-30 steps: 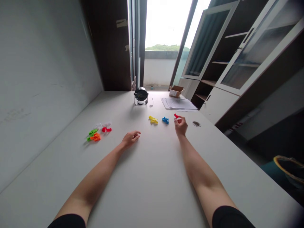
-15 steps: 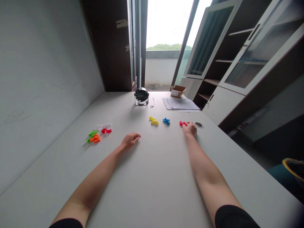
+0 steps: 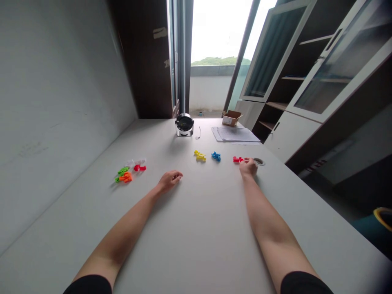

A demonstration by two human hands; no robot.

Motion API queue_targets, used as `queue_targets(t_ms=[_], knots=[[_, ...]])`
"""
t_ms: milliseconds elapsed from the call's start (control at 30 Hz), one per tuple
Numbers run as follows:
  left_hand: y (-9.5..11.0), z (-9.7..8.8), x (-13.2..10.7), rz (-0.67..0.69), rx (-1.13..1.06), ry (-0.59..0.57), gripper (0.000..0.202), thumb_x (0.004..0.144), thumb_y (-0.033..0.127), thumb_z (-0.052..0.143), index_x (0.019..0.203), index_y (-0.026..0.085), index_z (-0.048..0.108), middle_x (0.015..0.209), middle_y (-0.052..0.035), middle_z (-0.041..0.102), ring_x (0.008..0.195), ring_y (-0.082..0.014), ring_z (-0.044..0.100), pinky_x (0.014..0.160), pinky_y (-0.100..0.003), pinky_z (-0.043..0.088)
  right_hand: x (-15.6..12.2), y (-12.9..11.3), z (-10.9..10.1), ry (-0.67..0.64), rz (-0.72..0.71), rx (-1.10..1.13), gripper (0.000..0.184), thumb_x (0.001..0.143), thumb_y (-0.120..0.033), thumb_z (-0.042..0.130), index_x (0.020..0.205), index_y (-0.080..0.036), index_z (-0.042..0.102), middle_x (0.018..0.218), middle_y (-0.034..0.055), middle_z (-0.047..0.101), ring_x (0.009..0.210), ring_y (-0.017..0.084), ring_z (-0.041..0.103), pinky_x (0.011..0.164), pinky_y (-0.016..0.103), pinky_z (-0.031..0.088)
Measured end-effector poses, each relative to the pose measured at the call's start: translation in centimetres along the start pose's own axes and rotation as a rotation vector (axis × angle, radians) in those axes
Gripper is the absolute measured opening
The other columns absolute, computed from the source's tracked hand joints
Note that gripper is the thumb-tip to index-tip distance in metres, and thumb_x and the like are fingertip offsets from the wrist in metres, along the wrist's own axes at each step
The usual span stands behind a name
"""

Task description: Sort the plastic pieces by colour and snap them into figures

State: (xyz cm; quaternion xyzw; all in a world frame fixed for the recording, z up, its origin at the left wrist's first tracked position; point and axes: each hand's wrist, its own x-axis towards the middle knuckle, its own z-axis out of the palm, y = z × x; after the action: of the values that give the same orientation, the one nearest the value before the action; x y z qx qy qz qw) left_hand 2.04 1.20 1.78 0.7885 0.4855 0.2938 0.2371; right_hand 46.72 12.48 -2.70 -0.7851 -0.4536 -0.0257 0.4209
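Two bare forearms reach forward from the bottom of the view onto a pale gray desk [image 3: 199,228]. The right hand [image 3: 248,167] lies curled on the desktop, its fingertips touching the end of a small red plastic piece [image 3: 237,159], which sits just to its left. Whether the fingers are gripping the piece or only touching it, I cannot tell. A round grommet [image 3: 259,161] in the desk sits just beside that hand.

The left hand [image 3: 169,181] rests palm down near the middle of the desk, fingers loosely curved and holding nothing. The nearest thing to it is a yellow piece [image 3: 199,156], with a blue piece [image 3: 216,156] in line to its right.

Well to the left, near the wall, lies a small cluster of green [image 3: 123,170], orange [image 3: 125,177], red [image 3: 139,168] and clear [image 3: 137,161] pieces.

At the far end of the desk are a round metal fan [image 3: 184,124], a stack of papers [image 3: 234,134] and an open cardboard box [image 3: 232,118]. Glass-fronted cabinets [image 3: 318,61] stand to the right, beside a bright window [image 3: 220,36].
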Motion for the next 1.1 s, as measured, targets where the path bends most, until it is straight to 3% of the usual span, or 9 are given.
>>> queue_targets(t_ms=[100,333,467,567,700,833,967,1100], knots=[[-0.1,0.0,0.0,-0.005,-0.001,0.002,0.027,0.088,0.029,0.05,0.102,0.021,0.072,0.091,-0.0021,0.069,0.075,-0.0145,0.058,0.072,-0.025,0.044,-0.2,-0.2,-0.2,0.022,0.023,0.017,0.03,0.08,-0.026,0.046,0.104,-0.017,0.062,0.105,0.0143,0.066,0.101,0.027,0.057,0.092,0.038,0.042],[-0.2,0.1,0.0,-0.008,0.0,-0.012,0.028,0.089,0.029,0.049,0.103,0.022,0.071,0.092,-0.0022,0.07,0.076,-0.0149,0.059,0.073,-0.026,0.044,0.0,-0.4,0.1,-0.109,0.054,0.073,0.036,0.08,-0.022,0.049,0.114,-0.019,0.062,0.108,0.0097,0.069,0.098,0.024,0.062,0.09,0.035,0.045],[-0.6,-0.2,0.1,-0.02,0.061,0.046,0.027,0.091,0.031,0.048,0.099,0.023,0.072,0.096,-0.0028,0.071,0.078,-0.0161,0.059,0.077,-0.028,0.045,0.1,-0.5,0.1,-0.127,0.04,0.117,0.037,0.081,-0.021,0.048,0.115,-0.018,0.062,0.109,0.0105,0.068,0.099,0.023,0.062,0.09,0.034,0.046],[-1.7,-1.3,0.3,-0.082,0.18,0.23,0.025,0.091,0.03,0.048,0.092,0.022,0.072,0.097,-0.0053,0.071,0.087,-0.0202,0.059,0.086,-0.033,0.043,0.1,-0.5,-0.1,-0.056,0.048,0.129,0.034,0.08,-0.023,0.047,0.108,-0.016,0.064,0.101,0.0113,0.069,0.094,0.023,0.061,0.089,0.036,0.047],[-4.0,-3.4,0.1,-0.302,0.35,0.565,0.023,0.09,0.028,0.049,0.092,0.021,0.071,0.102,-0.01,0.068,0.103,-0.0284,0.054,0.097,-0.044,0.037,0.1,-0.6,-0.3,0.004,0.048,0.128,0.028,0.078,-0.024,0.049,0.099,-0.015,0.065,0.091,0.0114,0.067,0.088,0.024,0.06,0.087,0.038,0.046],[-6.5,-5.0,-0.4,-0.429,0.428,0.712,0.019,0.087,0.023,0.052,0.095,0.02,0.069,0.108,-0.0124,0.062,0.113,-0.0321,0.048,0.103,-0.05,0.032,-0.1,-1.1,-0.4,0.022,0.041,0.161,0.027,0.08,-0.025,0.047,0.096,-0.015,0.066,0.092,0.0114,0.067,0.086,0.024,0.06,0.086,0.038,0.046],[-8.1,-5.3,-0.5,-0.441,0.388,0.688,0.028,0.08,0.009,0.049,0.099,0.019,0.067,0.113,-0.0133,0.058,0.114,-0.0302,0.048,0.105,-0.049,0.034,-0.5,-2.0,-0.4,0.057,0.009,0.182,0.028,0.081,-0.026,0.044,0.093,-0.016,0.067,0.094,0.0111,0.068,0.087,0.023,0.06,0.086,0.036,0.047],[-7.9,-4.7,-0.1,-0.312,0.258,0.601,0.039,0.077,0.0,0.041,0.101,0.019,0.066,0.109,-0.0106,0.06,0.106,-0.0242,0.055,0.1,-0.041,0.044,-1.2,-3.6,-0.5,0.011,-0.018,0.24,0.029,0.082,-0.029,0.045,0.094,-0.016,0.067,0.093,0.0105,0.069,0.086,0.023,0.063,0.082,0.033,0.048]])
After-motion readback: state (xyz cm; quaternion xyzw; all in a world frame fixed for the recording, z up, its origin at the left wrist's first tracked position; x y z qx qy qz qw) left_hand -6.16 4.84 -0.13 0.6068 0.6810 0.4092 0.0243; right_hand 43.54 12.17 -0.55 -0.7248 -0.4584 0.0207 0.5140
